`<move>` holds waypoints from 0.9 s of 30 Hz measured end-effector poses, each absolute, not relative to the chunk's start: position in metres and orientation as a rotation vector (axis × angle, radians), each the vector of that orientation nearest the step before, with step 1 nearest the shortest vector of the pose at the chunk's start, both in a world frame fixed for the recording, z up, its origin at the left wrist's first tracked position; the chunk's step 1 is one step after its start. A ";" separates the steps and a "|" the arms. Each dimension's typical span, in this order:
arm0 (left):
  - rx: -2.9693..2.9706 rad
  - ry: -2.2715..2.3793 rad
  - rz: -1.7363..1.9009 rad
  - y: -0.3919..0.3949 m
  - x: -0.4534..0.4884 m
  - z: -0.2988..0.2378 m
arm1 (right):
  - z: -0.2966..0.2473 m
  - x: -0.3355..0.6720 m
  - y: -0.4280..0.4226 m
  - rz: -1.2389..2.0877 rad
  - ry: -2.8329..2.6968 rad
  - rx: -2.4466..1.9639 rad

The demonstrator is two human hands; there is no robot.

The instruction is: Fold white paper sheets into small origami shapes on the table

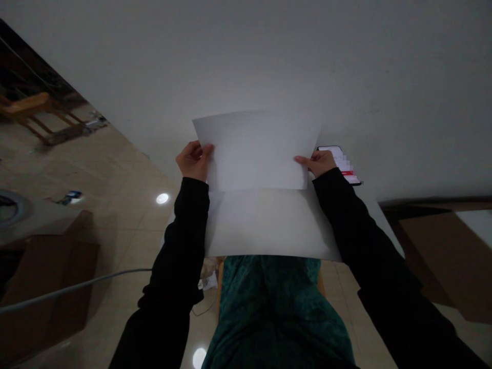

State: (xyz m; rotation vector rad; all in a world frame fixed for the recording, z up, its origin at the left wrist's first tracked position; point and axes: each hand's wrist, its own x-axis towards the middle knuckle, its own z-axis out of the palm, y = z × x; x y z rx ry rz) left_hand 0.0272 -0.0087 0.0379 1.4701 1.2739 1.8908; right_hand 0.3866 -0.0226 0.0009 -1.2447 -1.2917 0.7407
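A white sheet of paper (261, 154) lies on a white table (269, 61), creased across its middle, with the far half raised and the near half (265, 225) hanging past the table's front edge over my lap. My left hand (193, 160) is closed on the sheet's left edge at the fold. My right hand (320, 162) pinches the right edge at the same height. Both arms wear black sleeves.
A phone (343, 163) with a lit screen lies on the table just right of my right hand. A wooden chair (33, 115) stands far left on the tiled floor. Brown cardboard boxes (49, 277) and a grey cable (77, 287) lie at lower left. Dark furniture (442, 246) is at right.
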 end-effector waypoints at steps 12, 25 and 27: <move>1.393 1.290 1.737 -0.006 0.031 0.025 | 0.011 0.388 -0.023 0.621 -1.240 -1.371; 1.817 1.450 1.971 -0.032 0.051 0.041 | 0.039 0.322 -0.072 0.206 -1.672 -1.236; 1.988 1.449 1.991 -0.042 0.059 0.042 | 0.041 0.312 -0.077 0.157 -1.627 -1.182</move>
